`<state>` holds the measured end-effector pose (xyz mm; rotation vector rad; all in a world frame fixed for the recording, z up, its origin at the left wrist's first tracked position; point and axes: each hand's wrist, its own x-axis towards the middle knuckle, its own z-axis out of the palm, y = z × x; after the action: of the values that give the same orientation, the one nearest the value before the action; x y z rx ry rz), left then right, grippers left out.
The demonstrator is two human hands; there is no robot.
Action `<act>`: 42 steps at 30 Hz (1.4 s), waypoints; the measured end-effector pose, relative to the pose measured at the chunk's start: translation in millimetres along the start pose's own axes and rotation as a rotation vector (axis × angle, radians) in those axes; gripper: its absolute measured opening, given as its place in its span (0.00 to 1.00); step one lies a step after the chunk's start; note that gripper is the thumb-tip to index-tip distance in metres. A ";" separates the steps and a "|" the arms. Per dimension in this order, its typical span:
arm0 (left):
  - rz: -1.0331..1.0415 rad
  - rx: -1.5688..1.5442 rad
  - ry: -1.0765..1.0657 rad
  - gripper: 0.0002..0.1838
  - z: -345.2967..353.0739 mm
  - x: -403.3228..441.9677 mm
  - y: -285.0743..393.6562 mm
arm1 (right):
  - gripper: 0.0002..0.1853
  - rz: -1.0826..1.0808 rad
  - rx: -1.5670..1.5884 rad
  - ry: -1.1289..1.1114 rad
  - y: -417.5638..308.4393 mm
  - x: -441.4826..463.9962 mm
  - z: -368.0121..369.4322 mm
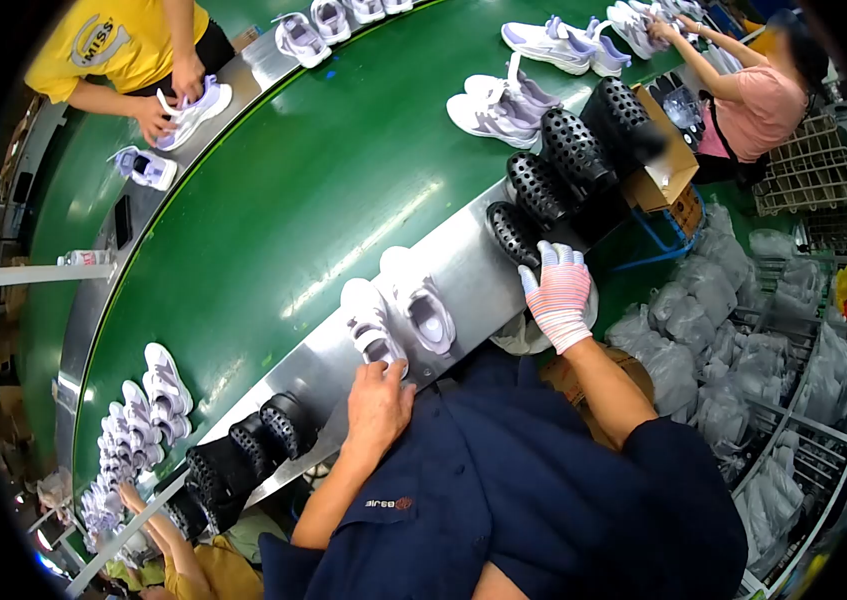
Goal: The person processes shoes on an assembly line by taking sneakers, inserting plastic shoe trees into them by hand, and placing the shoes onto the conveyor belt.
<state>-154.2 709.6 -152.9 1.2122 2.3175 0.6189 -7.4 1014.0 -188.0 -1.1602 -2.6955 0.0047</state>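
Two white sneakers stand side by side on the metal ledge in front of me. My left hand (380, 408), bare, has its curled fingers at the heel of the left sneaker (371, 325). The right sneaker (421, 303) stands just beside it, with neither hand on it. My right hand (558, 288) wears a striped glove, fingers stretched out and thumb apart. It is at the near end of a black perforated shoe-shaped form (513, 235); whether they touch I cannot tell. Nothing shows in its grasp.
More black forms (575, 150) line the ledge (473, 255) at right, others (248, 450) at left. Beyond runs a green conveyor (283, 230) with several sneakers. A person in yellow (128, 50) handles a shoe opposite; another in pink (758, 105) works at right, near a cardboard box (671, 160).
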 end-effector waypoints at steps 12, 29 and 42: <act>0.145 0.010 -0.021 0.32 77.6 35.9 -0.2 | 0.36 -0.111 0.476 -0.743 -100.7 -72.8 -2.5; 0.186 0.356 -0.275 0.35 17.0 50.5 43.6 | 0.17 0.098 0.734 -0.291 -61.1 -106.0 -38.3; 0.384 0.499 0.108 0.34 -4.5 435.3 126.4 | 0.18 0.483 0.778 -0.544 1.9 -122.6 12.3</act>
<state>-299.3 1139.0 -155.4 1.9222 2.4269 0.2261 73.7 928.2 -223.2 -1.6063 -2.2739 1.4663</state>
